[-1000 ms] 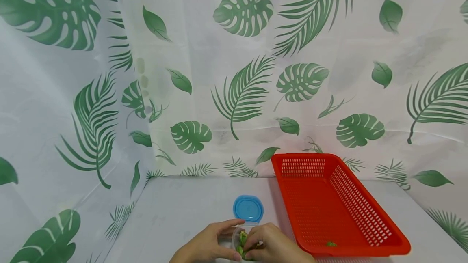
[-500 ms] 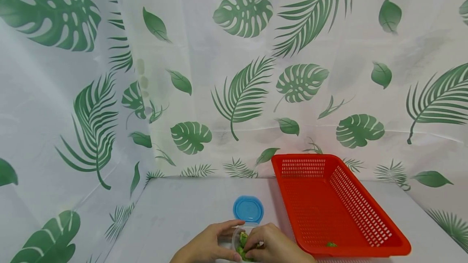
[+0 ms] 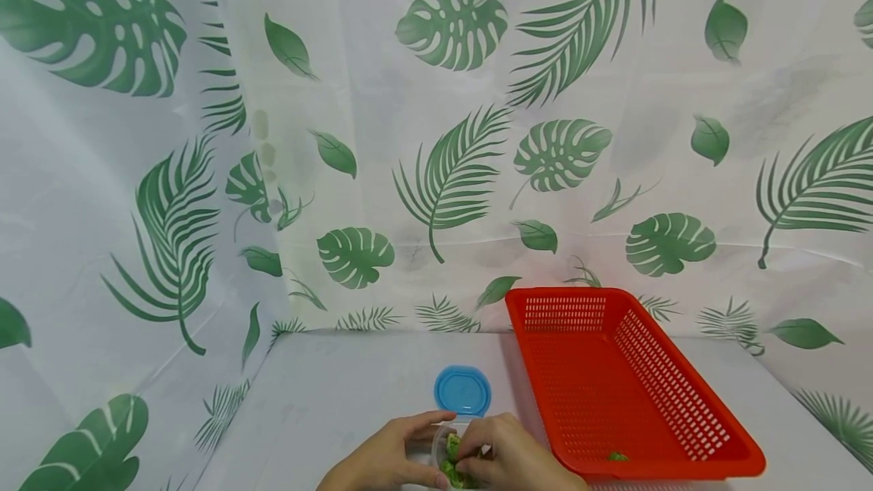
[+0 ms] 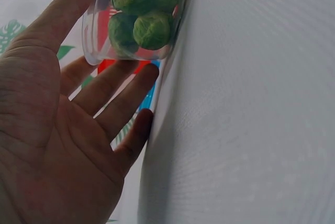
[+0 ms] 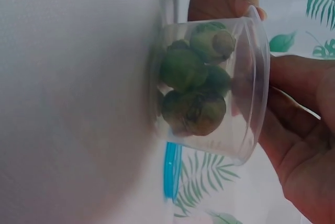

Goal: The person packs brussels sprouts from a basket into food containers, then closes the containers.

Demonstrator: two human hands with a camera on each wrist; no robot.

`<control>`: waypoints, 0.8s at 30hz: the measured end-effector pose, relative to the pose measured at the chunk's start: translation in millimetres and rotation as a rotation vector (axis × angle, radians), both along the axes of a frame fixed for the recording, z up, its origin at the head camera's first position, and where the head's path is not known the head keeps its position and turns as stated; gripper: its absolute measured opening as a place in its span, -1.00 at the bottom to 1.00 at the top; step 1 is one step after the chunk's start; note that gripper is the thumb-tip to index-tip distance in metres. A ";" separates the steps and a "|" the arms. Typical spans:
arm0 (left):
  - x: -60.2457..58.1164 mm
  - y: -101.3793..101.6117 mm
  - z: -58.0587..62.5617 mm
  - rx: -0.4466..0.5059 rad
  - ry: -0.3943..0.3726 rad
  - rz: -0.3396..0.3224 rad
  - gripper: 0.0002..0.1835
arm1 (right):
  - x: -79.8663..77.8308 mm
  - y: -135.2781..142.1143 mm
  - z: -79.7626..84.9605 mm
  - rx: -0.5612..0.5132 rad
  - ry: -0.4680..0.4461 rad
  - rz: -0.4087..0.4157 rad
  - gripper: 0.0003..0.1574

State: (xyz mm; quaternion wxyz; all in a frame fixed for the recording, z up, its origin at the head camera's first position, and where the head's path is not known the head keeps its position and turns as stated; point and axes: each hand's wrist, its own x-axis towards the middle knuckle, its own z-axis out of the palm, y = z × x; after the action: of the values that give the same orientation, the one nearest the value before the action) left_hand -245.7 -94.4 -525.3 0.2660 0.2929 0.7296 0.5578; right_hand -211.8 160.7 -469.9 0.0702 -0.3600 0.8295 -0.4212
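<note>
A clear plastic tub (image 5: 242,135) stands on the white table, with several green Brussels sprouts (image 4: 152,30) inside. My left hand (image 3: 385,455) holds the tub from the left, thumb on the near side and fingers around the far side. From the right, my right hand (image 3: 514,457) reaches over the rim with curled fingers and pinches at a Brussels sprout (image 3: 450,470) in the tub. Its fingertips are partly hidden among the sprouts. Just behind the tub lies a blue lid (image 3: 462,391), flat on the table.
A red slotted plastic basket (image 3: 658,468) stands to the right of my hands. One Brussels sprout (image 3: 617,456) shows in its near end. A white curtain (image 3: 382,188) with green leaf prints hangs behind the table (image 3: 327,385) and along its left side.
My right hand's fingers shift slightly among the sprouts in the tub. The left hand, tub, lid and basket stay in place.
</note>
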 end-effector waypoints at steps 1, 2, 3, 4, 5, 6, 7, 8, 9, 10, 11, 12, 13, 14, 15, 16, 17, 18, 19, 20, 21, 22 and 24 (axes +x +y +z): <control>-0.1 -0.3 -0.1 0.004 0.002 -0.004 -0.28 | 0.1 -0.4 -0.6 -0.010 0.034 -0.008 -0.90; -0.3 -0.6 -0.2 0.008 0.005 -0.011 -0.27 | 0.2 -0.9 -1.3 -0.026 0.066 -0.019 -0.90; -0.5 -0.8 -0.2 0.015 0.011 -0.018 -0.27 | 0.5 -1.6 -2.0 -0.051 0.094 -0.033 -0.90; -0.7 -1.1 -0.1 0.026 0.015 -0.028 -0.27 | 1.1 -2.5 -2.6 -0.079 0.124 -0.053 -0.91; -0.9 -1.3 0.0 0.035 0.021 -0.035 -0.27 | 1.6 -3.7 -3.1 -0.109 0.152 -0.075 -0.90; -1.0 -1.5 0.0 0.044 0.028 -0.043 -0.27 | 2.4 -5.0 -3.4 -0.140 0.175 -0.103 -0.90; -1.1 -1.7 0.1 0.047 0.038 -0.047 -0.27 | 3.2 -6.5 -3.3 -0.176 0.193 -0.131 -0.91; -1.3 -1.9 0.3 0.053 0.046 -0.052 -0.27 | 3.8 -8.0 -3.1 -0.213 0.206 -0.162 -0.91; -1.4 -2.1 0.5 0.056 0.057 -0.052 -0.27 | 3.8 -9.7 -2.8 -0.248 0.225 -0.191 -0.92; -1.4 -2.4 0.5 0.056 0.065 -0.051 -0.27 | 3.7 -11.3 -2.5 -0.274 0.242 -0.226 -0.93; -1.4 -2.7 0.6 0.055 0.074 -0.049 -0.26 | 3.0 -12.8 -2.0 -0.298 0.258 -0.259 -0.92; -1.4 -3.0 0.7 0.056 0.078 -0.047 -0.25 | 2.0 -14.1 -1.6 -0.326 0.273 -0.288 -0.87; -1.4 -3.2 1.0 0.056 0.085 -0.044 -0.24 | 0.7 -15.3 -1.4 -0.347 0.284 -0.318 -0.83; -1.1 -3.3 1.2 0.061 0.085 -0.046 -0.23 | -0.9 -16.1 -1.5 -0.369 0.299 -0.338 -0.79; -0.8 -3.4 1.6 0.065 0.088 -0.046 -0.22 | -2.5 -16.8 -1.8 -0.389 0.301 -0.355 -0.76; -0.6 -3.3 2.0 0.067 0.087 -0.049 -0.21 | -4.1 -17.1 -2.3 -0.404 0.297 -0.375 -0.73; -0.4 -2.8 2.4 0.070 0.089 -0.052 -0.20 | -5.7 -17.0 -3.2 -0.417 0.298 -0.385 -0.73; -0.4 -2.4 2.9 0.070 0.088 -0.054 -0.19 | -7.2 -16.9 -4.3 -0.427 0.289 -0.395 -0.75; -0.3 -1.9 3.2 0.067 0.090 -0.057 -0.19 | -8.3 -16.8 -5.2 -0.431 0.280 -0.405 -0.78; -0.3 -1.5 3.6 0.060 0.090 -0.058 -0.18 | -9.3 -16.6 -6.2 -0.438 0.267 -0.414 -0.80; -0.7 -1.1 3.9 0.048 0.092 -0.053 -0.18 | -10.3 -16.5 -7.3 -0.440 0.259 -0.423 -0.81; -1.2 -0.8 4.3 0.035 0.096 -0.048 -0.18 | -11.1 -16.5 -8.2 -0.440 0.253 -0.436 -0.83; -2.2 -0.7 5.2 0.012 0.095 -0.033 -0.21 | -12.7 -16.7 -10.2 -0.444 0.249 -0.455 -0.84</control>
State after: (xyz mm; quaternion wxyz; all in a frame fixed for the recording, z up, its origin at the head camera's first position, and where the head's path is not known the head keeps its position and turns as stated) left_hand -247.8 -95.1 -520.1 0.2387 0.3328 0.7331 0.5430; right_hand -224.5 144.0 -480.0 -0.2073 -0.2209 0.7789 -0.5492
